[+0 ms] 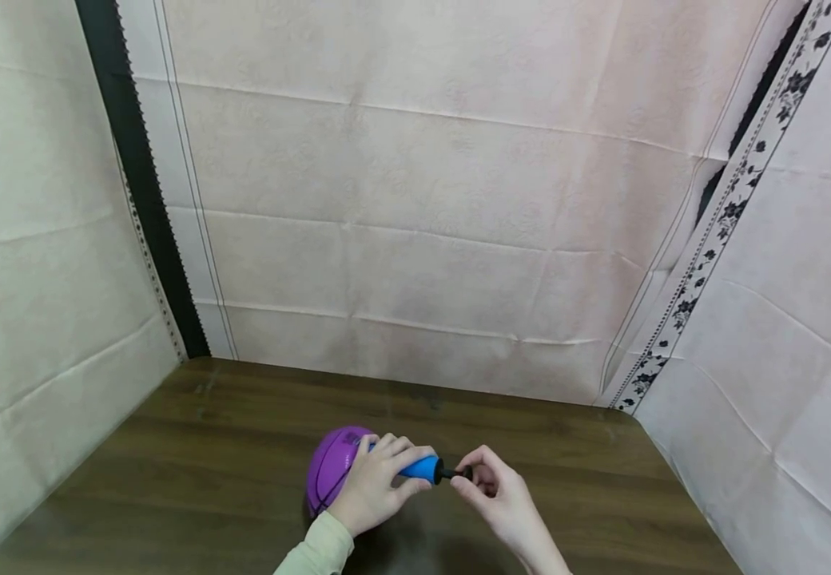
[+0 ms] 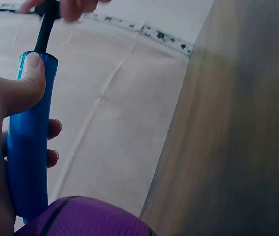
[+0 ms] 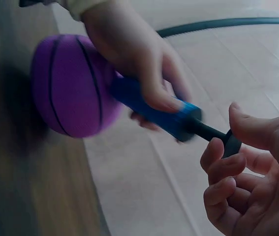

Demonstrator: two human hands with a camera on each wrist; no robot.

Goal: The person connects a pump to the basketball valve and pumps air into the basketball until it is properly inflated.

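Observation:
A purple basketball [image 1: 328, 465] with black lines sits on the table, left of both hands. My left hand [image 1: 375, 489] grips the blue barrel of a hand pump [image 1: 421, 469], thumb along it near its outer end in the left wrist view. The pump's inner end meets the ball [image 3: 68, 93] in the right wrist view; the exact joint is hidden by the left hand. A short length of black rod [image 3: 208, 131] shows out of the barrel. My right hand [image 1: 502, 499] pinches the black handle [image 3: 232, 144] at the rod's end between thumb and fingers.
The brown wooden table [image 1: 171, 479] has rounded far corners. Pale creased cloth [image 1: 415, 279] hangs behind it and along both sides, with a flowered border strip [image 1: 703, 263] at the right and a dark strip [image 1: 149, 192] at the left.

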